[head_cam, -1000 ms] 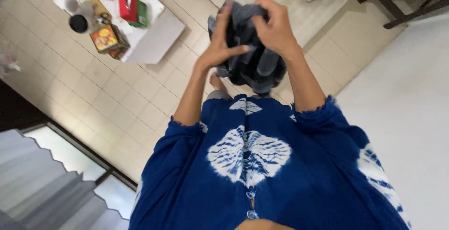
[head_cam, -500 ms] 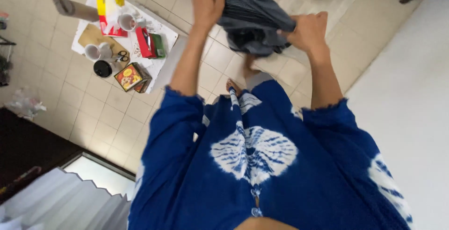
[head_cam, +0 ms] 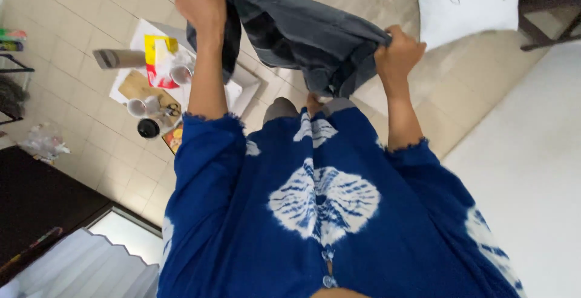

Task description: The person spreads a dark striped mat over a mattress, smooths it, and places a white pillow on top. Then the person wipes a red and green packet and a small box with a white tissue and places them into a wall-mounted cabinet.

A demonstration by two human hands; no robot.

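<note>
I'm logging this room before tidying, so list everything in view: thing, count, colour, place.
grey garment: one, dark grey, held up stretched between both hands
low white table: one, white, on the tiled floor at left, partly behind the arm
mugs: at least two, white, on the table
black lid or cup: one, black, table's near edge
cardboard tube: one, grey-brown, table's far side
red and yellow packet: one, on the table
pillow: one, white with dark marks, floor at upper right
dark wooden furniture legs: top right corner
curtain: pale grey, bottom left
blue tie-dye shirt: one, blue and white, worn
left hand: grips the garment's left edge
right hand: grips its right edge
</note>
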